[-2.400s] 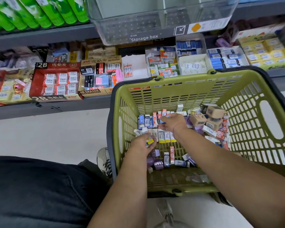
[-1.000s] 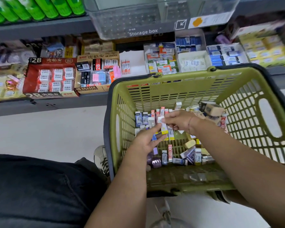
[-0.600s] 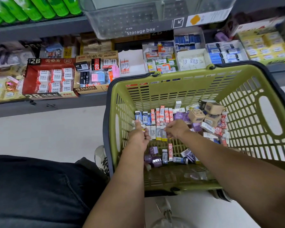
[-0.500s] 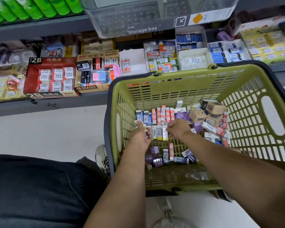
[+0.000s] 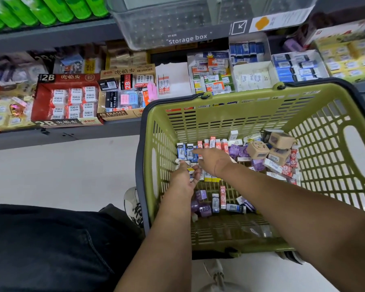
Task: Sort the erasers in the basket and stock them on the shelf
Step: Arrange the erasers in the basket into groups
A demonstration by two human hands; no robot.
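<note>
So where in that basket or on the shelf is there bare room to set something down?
The barest stretch is the basket floor along the near wall, below the loose purple erasers. The white box on the shelf is also mostly bare beside its two erasers. The far right corner, round the brown boxes, is crowded.

One wide-angle camera on the person's head looks forward and steeply down. It sits close above the green basket (image 5: pixel 251 114), which fills the right half of the view. The forearms (image 5: pixel 303 207) enter from the bottom edge. The shelf (image 5: pixel 61 133) runs across the top, farther off, its lines bowed by the lens.
</note>
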